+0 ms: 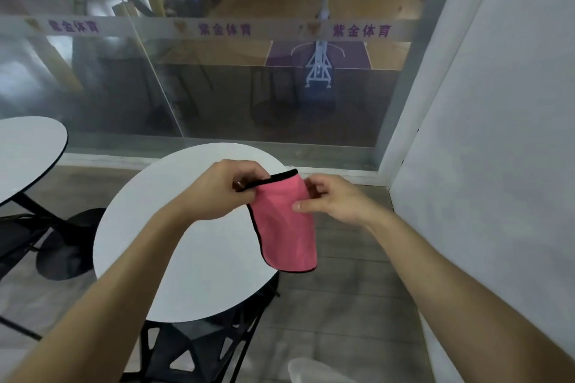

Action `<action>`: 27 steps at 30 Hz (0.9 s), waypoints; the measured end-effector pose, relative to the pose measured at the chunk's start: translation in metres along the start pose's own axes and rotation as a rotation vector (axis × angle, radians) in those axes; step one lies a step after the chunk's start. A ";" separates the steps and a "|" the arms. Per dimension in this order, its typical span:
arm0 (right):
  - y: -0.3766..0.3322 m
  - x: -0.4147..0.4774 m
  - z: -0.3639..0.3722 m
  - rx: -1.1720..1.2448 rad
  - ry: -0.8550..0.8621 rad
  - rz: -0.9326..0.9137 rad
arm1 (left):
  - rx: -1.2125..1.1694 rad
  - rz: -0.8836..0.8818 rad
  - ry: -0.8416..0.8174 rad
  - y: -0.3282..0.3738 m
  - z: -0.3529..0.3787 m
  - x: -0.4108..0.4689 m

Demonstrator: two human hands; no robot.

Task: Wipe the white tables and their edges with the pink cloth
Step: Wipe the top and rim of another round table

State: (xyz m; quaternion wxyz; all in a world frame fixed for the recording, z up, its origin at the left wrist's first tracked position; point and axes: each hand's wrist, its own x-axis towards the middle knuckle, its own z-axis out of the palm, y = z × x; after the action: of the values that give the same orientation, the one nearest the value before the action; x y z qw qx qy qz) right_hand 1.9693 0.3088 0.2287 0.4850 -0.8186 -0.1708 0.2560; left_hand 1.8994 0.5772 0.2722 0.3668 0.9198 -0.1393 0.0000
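A pink cloth (284,227) with black trim hangs in the air above the right side of a round white table (186,258). My left hand (221,191) pinches the cloth's top left edge. At the top right edge, my right hand (333,199) grips it with the thumb in front. The cloth droops folded, its lower end over the table's right rim. A second round white table (28,149) stands at the far left.
A glass wall (217,87) runs behind both tables. A white wall (497,165) closes the right side. A black chair (199,348) sits under the near table's front edge, and a black round base (68,246) lies on the grey floor between the tables.
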 end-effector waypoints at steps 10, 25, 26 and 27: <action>0.028 0.001 0.015 0.052 0.147 0.147 | -0.960 -0.625 -0.039 -0.014 0.070 -0.013; 0.085 -0.030 0.037 0.048 0.345 -0.010 | -0.304 -0.505 0.268 -0.022 0.114 -0.044; 0.085 -0.030 0.036 0.014 0.359 -0.053 | -0.242 -0.473 0.250 -0.019 0.111 -0.045; 0.084 -0.031 0.034 -0.033 0.372 -0.106 | -0.169 -0.438 0.249 -0.018 0.109 -0.045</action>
State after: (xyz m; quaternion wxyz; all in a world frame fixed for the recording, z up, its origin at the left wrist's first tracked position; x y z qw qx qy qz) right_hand 1.9266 0.2768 0.1494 0.5074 -0.8495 -0.1254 0.0717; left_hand 1.8491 0.5276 0.1762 0.4477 0.8871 0.1100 0.0221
